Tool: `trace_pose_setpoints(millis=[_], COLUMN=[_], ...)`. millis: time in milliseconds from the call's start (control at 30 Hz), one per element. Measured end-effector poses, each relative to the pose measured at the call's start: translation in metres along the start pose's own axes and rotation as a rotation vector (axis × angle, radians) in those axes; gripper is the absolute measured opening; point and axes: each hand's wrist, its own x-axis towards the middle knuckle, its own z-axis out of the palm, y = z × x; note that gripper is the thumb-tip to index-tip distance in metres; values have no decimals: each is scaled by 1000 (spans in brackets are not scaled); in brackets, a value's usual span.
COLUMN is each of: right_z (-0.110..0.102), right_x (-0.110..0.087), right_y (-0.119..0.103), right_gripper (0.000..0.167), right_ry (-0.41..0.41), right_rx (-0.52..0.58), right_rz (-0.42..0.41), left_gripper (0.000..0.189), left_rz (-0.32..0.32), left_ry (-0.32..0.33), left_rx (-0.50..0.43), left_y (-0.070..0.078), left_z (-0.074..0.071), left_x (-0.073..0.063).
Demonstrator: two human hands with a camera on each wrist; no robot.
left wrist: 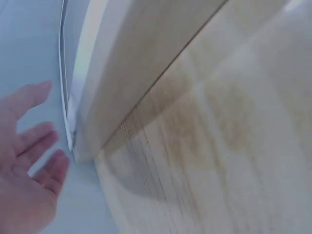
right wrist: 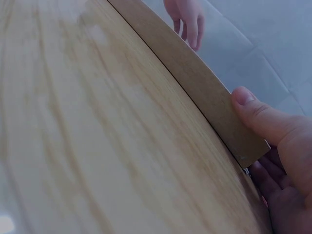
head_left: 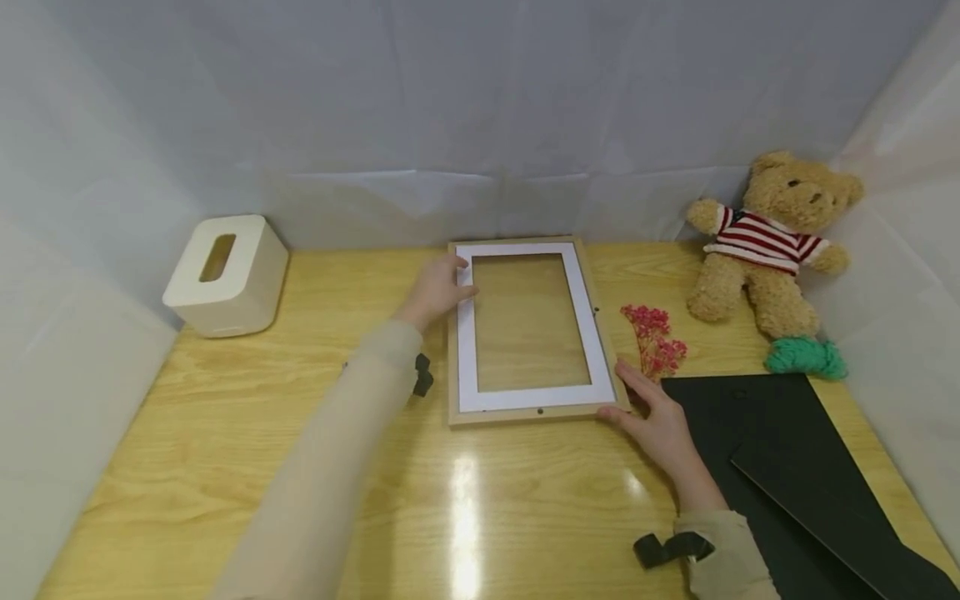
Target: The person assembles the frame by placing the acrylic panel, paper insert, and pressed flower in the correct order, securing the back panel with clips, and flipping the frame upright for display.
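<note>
A light wooden picture frame lies flat on the table, a white mat with a rectangular opening inside its border. My left hand is over the frame's left side, thumb and fingertips above the mat; in the left wrist view that hand has its fingers spread, apart from the frame's side. My right hand holds the near right corner. In the right wrist view the right hand has its thumb on the near edge and its fingers curled around the corner.
A black backing board with a stand leg lies at the right. Pink dried flowers lie beside the frame. A teddy bear sits at the back right near a green bundle. A white tissue box stands at the back left.
</note>
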Motion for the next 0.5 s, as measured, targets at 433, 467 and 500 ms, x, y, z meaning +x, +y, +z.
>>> trace_pose_setpoints(millis=[433,467,500], right_z=[0,0,0], right_x=[0,0,0], right_y=[-1,-1,-1], right_gripper=[74,74,74], right_ry=[10,9,10], right_rx=[3,4,4], right_rz=[12,10,9], left_gripper=[62,62,62], left_rz=[15,21,25], left_ry=[0,-1,-2], left_rx=[33,43,46], left_y=[-25,-25,-26], left_z=[-5,-3,-2], left_x=[45,47,48])
